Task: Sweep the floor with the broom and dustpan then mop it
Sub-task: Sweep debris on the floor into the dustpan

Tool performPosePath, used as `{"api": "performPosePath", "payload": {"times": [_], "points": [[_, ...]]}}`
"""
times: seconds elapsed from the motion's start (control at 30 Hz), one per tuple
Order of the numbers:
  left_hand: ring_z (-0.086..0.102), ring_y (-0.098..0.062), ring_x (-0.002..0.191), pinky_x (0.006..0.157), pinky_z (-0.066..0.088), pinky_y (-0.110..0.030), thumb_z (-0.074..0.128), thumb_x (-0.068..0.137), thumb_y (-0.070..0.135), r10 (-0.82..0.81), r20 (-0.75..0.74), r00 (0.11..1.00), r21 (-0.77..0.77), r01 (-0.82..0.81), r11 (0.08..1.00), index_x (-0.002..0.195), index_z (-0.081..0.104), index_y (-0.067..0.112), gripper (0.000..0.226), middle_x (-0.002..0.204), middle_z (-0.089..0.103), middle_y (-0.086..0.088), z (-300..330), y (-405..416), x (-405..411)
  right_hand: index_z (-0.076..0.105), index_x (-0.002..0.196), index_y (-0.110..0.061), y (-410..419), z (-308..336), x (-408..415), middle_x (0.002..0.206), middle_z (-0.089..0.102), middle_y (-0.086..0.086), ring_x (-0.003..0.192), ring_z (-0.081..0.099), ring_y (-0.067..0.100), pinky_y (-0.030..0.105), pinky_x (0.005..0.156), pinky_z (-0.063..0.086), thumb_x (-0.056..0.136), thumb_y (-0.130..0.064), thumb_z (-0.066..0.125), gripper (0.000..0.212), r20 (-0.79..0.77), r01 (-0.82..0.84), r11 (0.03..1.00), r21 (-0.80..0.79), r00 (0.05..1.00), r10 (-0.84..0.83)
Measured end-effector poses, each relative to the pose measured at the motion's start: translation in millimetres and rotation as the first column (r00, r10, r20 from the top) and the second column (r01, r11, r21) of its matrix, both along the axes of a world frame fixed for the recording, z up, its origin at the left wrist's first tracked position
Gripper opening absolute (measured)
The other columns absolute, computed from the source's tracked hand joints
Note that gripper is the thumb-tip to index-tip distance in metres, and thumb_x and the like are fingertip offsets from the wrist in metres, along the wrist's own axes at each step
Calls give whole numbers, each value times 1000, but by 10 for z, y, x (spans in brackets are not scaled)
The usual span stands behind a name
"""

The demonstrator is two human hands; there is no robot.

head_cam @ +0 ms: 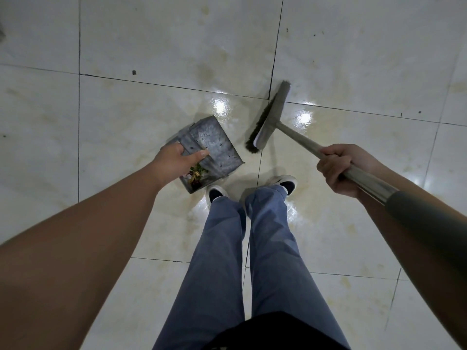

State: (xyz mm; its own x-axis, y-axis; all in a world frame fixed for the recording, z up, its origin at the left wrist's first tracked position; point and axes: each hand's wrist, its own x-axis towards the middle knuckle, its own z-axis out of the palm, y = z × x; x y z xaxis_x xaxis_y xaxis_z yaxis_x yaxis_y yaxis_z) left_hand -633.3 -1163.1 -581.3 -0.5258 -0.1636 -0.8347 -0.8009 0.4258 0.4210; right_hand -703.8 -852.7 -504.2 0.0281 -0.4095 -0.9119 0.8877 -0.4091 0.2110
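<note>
On the tiled floor [151, 102], seen from above the person's own legs, both hands are occupied. The left hand [174, 159] grips the top edge of a grey metal dustpan [214, 145], thumb laid across the upper face and the other fingers hidden behind the rim. The dustpan sits just ahead of the left shoe [216, 194], its lower corner close to the toe; whether it rests on the floor or is lifted slightly cannot be told. Inside its lower part lies a small heap of litter [195, 176], with dried leaves and scraps in yellow, green and dark red.

The right hand [338, 168] is clenched around the metal handle of the broom [300, 138], fingers wrapped fully round the shaft. The handle runs from the lower right edge, where it carries a dark sleeve, up and left to the broom head [271, 117]. The head stands to the right of the dustpan, apart from it, with dark bristles facing left and its near end down by the floor beside a tile joint.

The right shoe [286, 183] is set a little forward of the left. Both legs wear blue trousers [252, 248]. The pale tiles are glossy, with two bright light reflections between dustpan and broom, faint yellowish stains, and several small dark specks [134, 72] scattered farther out.
</note>
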Motion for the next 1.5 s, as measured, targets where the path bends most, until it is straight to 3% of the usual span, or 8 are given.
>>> {"api": "performPosePath", "payload": {"times": [0.23,0.43,0.57,0.7,0.8,1.0,1.3,1.5], "points": [[56,-17,72,76,49,-34,66,79,49,-3,19,1000,14,3,1000,91,65,7,44,82,61,-4,-28,-5,2,41,41,-6,-157,-46,78,32,38,-2,19,40,5,9,28,36,46,4,62,24,-11,100,995,26,995,-100],[55,1,58,49,40,-15,66,80,47,-50,-27,998,-1,50,999,68,58,34,20,63,58,19,7,-43,5,37,47,-11,-180,172,-24,32,33,-4,18,35,3,9,26,34,56,0,60,27,4,-140,975,173,990,142],[52,3,38,34,34,-9,66,79,49,-136,-14,991,-53,135,989,64,57,24,31,46,57,14,57,-70,-23,32,64,-20,-87,289,-68,32,28,-6,20,27,3,7,23,25,94,-14,41,32,9,-496,770,401,843,538],[61,-20,83,74,49,-34,63,78,55,-272,45,961,-109,275,955,99,63,4,55,89,61,-7,54,-29,-76,36,72,-17,-141,273,-62,46,30,5,20,26,6,10,29,29,93,-2,40,26,-37,-623,525,581,623,781],[58,-24,92,81,47,-36,61,77,59,-306,52,951,-159,311,937,97,61,6,57,94,62,-8,60,-3,-66,36,72,-14,-256,145,-65,54,33,5,19,30,8,13,30,33,91,1,40,25,-31,-646,421,637,525,851],[61,-27,98,87,48,-40,62,77,58,-264,66,962,-163,271,949,102,62,8,57,109,66,-13,56,-100,-31,38,78,-14,-570,-114,72,31,34,-2,20,30,5,9,29,30,91,-1,39,18,-12,-724,545,423,597,802],[63,-26,91,83,50,-39,65,75,57,-168,53,984,-118,173,978,98,66,9,53,99,68,-13,52,-147,60,39,80,-15,-838,192,396,32,35,-4,21,29,2,6,26,26,95,-4,38,18,-10,-601,783,160,793,610],[52,-1,55,41,37,-16,65,78,53,-153,27,988,-112,155,982,67,56,25,31,64,56,10,47,-183,171,44,84,-18,-620,462,454,35,32,-3,21,26,3,6,26,23,94,-1,33,23,-61,-623,716,317,739,670]]}}
